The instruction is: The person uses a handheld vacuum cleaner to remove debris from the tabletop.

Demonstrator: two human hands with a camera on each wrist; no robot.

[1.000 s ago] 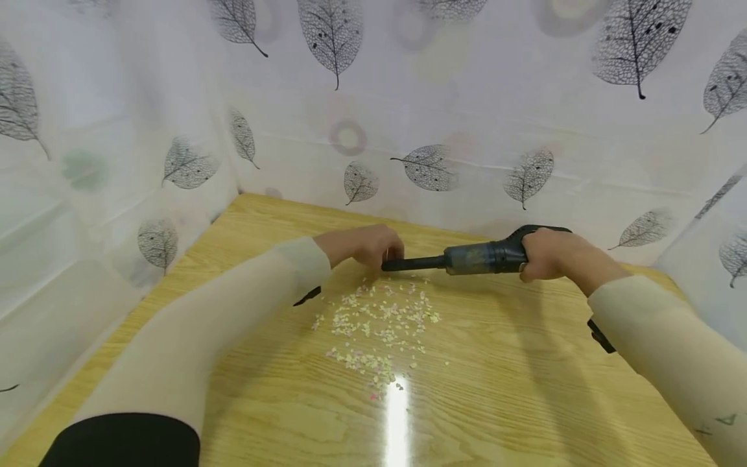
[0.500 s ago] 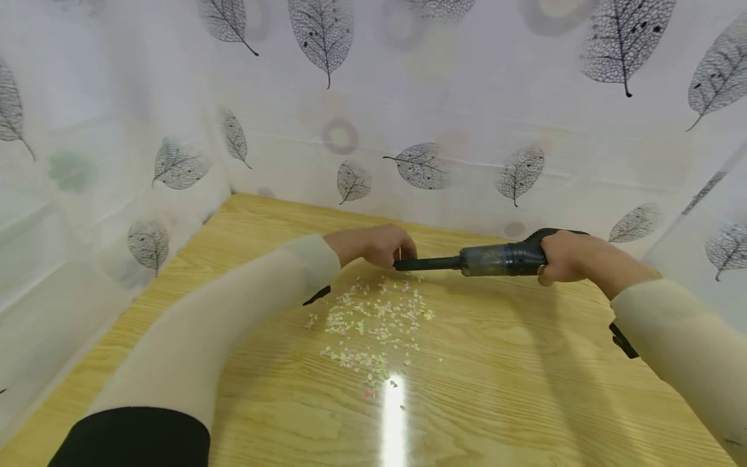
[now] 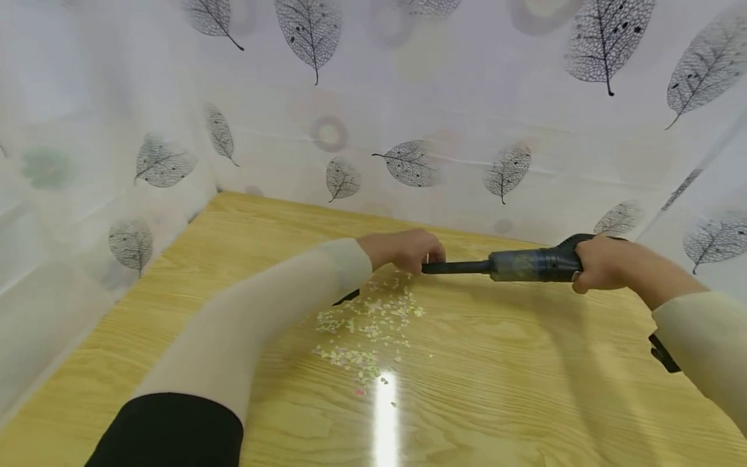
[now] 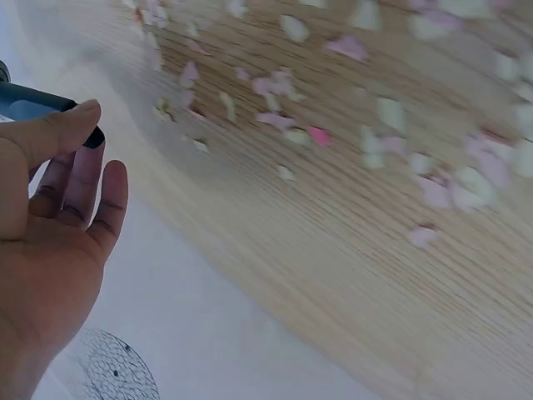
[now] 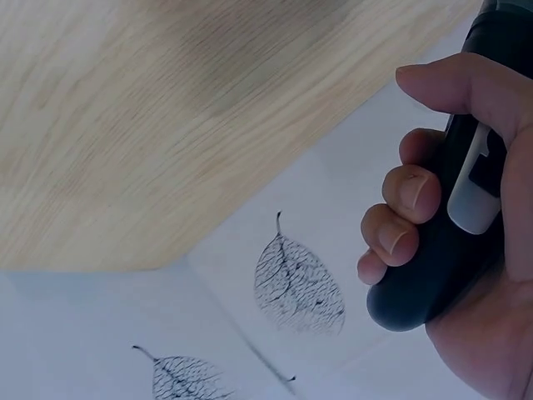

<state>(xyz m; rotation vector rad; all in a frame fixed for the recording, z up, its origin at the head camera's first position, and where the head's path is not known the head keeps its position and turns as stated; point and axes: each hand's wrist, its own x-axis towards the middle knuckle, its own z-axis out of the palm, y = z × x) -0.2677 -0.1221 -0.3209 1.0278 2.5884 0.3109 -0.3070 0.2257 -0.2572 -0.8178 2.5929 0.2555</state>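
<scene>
A dark handheld vacuum cleaner (image 3: 519,266) with a see-through dust cup lies level above the far part of the table in the head view. My right hand (image 3: 607,263) grips its handle, fingers wrapped round the black grip (image 5: 416,287) in the right wrist view. At the other end, my left hand (image 3: 411,250) pinches the tip of the slim black nozzle (image 3: 458,267) between thumb and fingers. Small pale yellow and pink paper bits (image 3: 350,357) lie scattered on the table, nearer to me than the nozzle. Through the cup, yellowish specks show.
The wood-grain table (image 3: 496,389) runs back to a white curtain (image 3: 443,97) with a leaf print, which also hangs along the left and right sides. A bright light reflection (image 3: 385,421) falls on the tabletop near the front.
Both hands and the vacuum cleaner have shifted to the right together, and the head view has turned slightly right. The left hand keeps its pinch on the nozzle tip.
</scene>
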